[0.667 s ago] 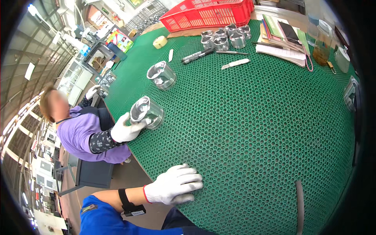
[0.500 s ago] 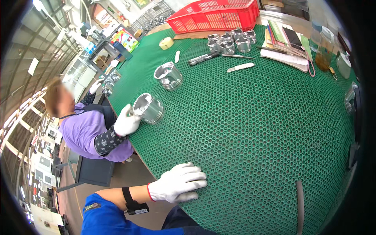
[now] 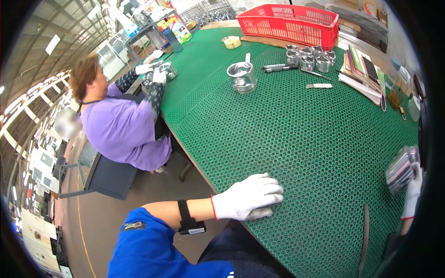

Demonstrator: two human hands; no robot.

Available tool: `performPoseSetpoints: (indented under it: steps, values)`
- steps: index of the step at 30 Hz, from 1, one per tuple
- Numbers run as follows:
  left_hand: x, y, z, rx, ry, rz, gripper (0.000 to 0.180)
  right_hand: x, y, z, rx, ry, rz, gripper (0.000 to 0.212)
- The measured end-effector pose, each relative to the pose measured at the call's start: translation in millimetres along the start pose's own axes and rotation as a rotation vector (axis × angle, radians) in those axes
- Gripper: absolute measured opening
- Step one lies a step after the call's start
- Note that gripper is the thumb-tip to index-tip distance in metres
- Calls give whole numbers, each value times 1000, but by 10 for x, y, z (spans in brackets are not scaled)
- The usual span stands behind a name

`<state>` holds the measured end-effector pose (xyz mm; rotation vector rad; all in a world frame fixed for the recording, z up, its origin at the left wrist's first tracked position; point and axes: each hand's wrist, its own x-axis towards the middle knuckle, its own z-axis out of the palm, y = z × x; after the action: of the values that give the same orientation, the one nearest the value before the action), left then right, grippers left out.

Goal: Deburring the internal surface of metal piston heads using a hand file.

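My left hand [image 3: 250,197], in a white knitted glove, lies on the green mat [image 3: 296,139] near the table's front edge. Its fingers are stretched forward and hold nothing. At the right rim of the view my right hand [image 3: 414,187], also gloved, grips a shiny metal piston [image 3: 401,169] with ring grooves; motion blurs it a little. A single piston [image 3: 242,78] stands upright farther off, open end up. Toward the back a group of several pistons [image 3: 307,62] stands close together.
A co-worker [image 3: 123,120] at the left edge handles pistons [image 3: 169,72]. At the back are a red crate [image 3: 289,25], a tape roll [image 3: 232,42], markers [image 3: 280,68], a white-handled knife [image 3: 320,85], papers [image 3: 359,88] and jars [image 3: 414,109]. A dark strip [image 3: 364,241] lies at the front right.
My right hand has come into view with a piston. The co-worker's hand has taken one of the two standing pistons away to the far left. The whole view has shifted; my left hand stays on the mat.
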<state>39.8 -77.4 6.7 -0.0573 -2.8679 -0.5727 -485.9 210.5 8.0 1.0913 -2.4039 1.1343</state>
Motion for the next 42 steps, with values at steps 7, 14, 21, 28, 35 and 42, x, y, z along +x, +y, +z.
performPoseSetpoints:
  steps: [7,14,21,28,35,42]
  values:
    - [-84,-55,-138,59,63,6,40,-1065,-2520,345,249,-340,-406,20]
    - [-104,-63,13,110,293,18,39,-1734,-3019,352,54,-625,-458,28]
    - [84,496,225,-506,198,23,45,-2155,-2306,-581,-606,-446,31,52]
    - [459,402,74,-875,-160,-156,45,-2869,-1984,-446,-673,-298,115,33]
    - [662,199,537,-1466,-147,-309,52,-3455,-2654,-577,-569,-451,131,42]
    - [291,508,392,-547,24,-172,55,-3929,-2621,-876,-136,-414,387,56]
